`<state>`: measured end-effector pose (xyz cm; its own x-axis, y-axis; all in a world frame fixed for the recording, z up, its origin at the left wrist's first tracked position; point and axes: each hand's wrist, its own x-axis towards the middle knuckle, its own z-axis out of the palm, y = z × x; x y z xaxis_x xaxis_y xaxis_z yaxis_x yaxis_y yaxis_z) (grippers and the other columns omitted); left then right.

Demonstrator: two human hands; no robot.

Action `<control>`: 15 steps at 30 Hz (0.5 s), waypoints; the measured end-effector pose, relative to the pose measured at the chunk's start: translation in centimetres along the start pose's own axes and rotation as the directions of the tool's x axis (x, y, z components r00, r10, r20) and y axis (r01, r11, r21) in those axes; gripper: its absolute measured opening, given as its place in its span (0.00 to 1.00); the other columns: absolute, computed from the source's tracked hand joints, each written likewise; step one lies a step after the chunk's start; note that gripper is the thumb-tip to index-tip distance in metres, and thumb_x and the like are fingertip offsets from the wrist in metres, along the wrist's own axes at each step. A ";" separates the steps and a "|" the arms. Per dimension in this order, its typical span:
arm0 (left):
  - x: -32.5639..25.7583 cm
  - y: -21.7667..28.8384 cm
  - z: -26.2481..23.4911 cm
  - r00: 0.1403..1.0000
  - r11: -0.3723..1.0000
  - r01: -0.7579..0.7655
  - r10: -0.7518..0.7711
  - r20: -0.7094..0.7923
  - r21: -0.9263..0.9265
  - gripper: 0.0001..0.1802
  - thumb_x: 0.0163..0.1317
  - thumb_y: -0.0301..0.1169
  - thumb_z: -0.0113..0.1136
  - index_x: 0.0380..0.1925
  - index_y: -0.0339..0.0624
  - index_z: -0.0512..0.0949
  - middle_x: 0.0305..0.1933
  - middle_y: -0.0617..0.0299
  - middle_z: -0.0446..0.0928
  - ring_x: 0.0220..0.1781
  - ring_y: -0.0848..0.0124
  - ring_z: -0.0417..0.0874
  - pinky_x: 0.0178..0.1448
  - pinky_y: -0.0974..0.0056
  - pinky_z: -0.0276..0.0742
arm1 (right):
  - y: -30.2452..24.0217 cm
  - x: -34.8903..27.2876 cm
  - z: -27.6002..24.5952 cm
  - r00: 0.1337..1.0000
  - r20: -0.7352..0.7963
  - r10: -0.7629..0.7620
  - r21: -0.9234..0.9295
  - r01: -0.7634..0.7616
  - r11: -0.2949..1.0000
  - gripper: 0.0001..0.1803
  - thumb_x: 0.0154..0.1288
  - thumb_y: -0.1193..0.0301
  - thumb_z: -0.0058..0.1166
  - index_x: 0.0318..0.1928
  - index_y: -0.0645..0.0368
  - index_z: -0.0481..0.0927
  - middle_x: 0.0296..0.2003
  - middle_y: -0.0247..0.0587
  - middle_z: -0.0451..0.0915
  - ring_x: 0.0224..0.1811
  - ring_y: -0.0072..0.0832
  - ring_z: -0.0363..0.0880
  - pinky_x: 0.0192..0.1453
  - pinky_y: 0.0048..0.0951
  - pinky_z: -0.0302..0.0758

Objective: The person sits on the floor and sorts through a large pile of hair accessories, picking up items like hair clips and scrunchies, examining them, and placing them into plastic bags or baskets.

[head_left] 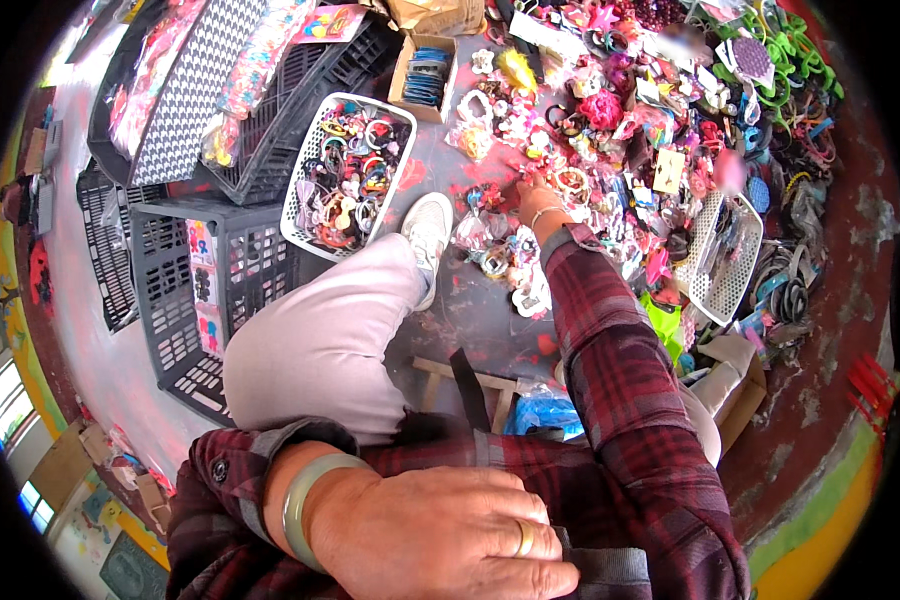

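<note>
The person is sitting low over the floor (470,310), one knee raised, and is sorting through a wide spread of small, brightly coloured hair accessories (610,150) that is lying across the grey, paint-stained surface. The right hand (532,190) is stretching forward at the end of a plaid sleeve and is reaching into the near edge of that heap, its fingertips touching or almost touching the small pieces; it is too small and too far off to tell whether the fingers are pinching something or are only spread over the pile. The left hand (440,535) is lying flat and relaxed against the person's own plaid shirt at the bottom of the view, fingers loosely together, holding nothing; a pale green bangle (305,500) is sitting on that wrist.

Just left of the raised foot, a white slotted basket (305,195) is standing on a dark crate (185,290) and is already holding a mix of hair ties and clips. A second white basket (730,265) is lying at the right side of the heap.

Judging by this, the picking step is under way. The next move seems to call for a fine pinch to lift one piece free of the tangle without dragging its neighbours.
</note>
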<state>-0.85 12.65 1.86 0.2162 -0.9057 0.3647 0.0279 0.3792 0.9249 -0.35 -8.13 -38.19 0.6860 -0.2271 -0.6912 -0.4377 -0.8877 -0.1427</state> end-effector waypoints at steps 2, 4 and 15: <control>0.2 0.0 0.2 1.000 1.000 0.001 -0.002 -0.015 -0.015 0.11 0.52 0.28 0.55 0.35 0.35 0.76 0.31 0.56 0.75 0.30 0.63 0.76 0.36 0.65 0.72 | 2.1 2.0 4.1 0.986 -0.076 -0.147 -0.169 0.133 0.977 0.23 0.57 0.74 0.41 0.55 0.54 0.68 0.48 0.54 0.74 0.56 0.43 0.68 0.59 0.38 0.66; 0.0 -0.1 0.7 0.999 1.000 0.010 -0.011 -0.038 -0.027 0.11 0.52 0.28 0.55 0.35 0.34 0.77 0.31 0.56 0.75 0.30 0.63 0.76 0.35 0.65 0.72 | 2.8 0.6 5.9 0.954 -0.299 0.027 0.048 -0.013 0.999 0.16 0.56 0.75 0.41 0.46 0.57 0.72 0.38 0.50 0.78 0.46 0.40 0.75 0.50 0.37 0.70; 1.2 0.7 2.9 0.995 0.996 -0.075 0.072 0.069 0.039 0.11 0.55 0.31 0.54 0.33 0.34 0.77 0.32 0.55 0.76 0.33 0.63 0.77 0.38 0.64 0.73 | 6.5 -9.2 4.6 0.997 -0.076 0.002 0.480 0.039 -0.877 0.09 0.53 0.77 0.48 0.37 0.60 0.71 0.32 0.42 0.75 0.25 0.33 0.72 0.27 0.30 0.71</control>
<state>-3.40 11.26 3.29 0.1499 -0.8870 0.4367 -0.0259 0.4380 0.8986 -12.15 -9.99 -36.00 0.7272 -0.2590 -0.6357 0.1313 0.9615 -0.2415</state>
